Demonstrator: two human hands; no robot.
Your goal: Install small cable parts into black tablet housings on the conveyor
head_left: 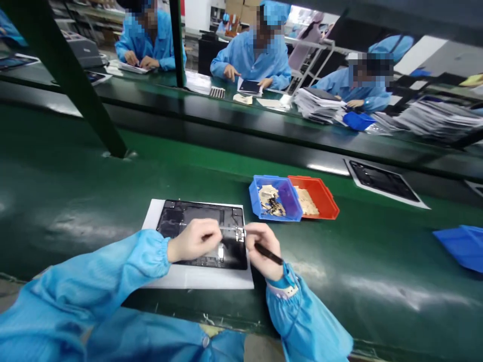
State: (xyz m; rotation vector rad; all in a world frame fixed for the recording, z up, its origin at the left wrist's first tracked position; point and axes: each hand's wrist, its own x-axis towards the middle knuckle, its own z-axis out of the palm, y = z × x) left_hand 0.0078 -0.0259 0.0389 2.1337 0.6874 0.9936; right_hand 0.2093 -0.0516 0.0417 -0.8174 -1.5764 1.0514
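Note:
A black tablet housing with its inner side up lies on a white sheet in front of me. My left hand is closed in a pinch over its middle. From those fingertips a thin pale strip stretches toward the right hand; its exact kind is too small to tell. At the housing's right edge, my right hand is closed around a black pen-like tool, whose tip is hidden by the fingers. A small circuit board shows between the hands.
Beyond my right hand stand a blue bin and a red bin holding small tan pieces. Another housing lies at the right, near a blue tray. A green post rises left. Several co-workers sit across the bench.

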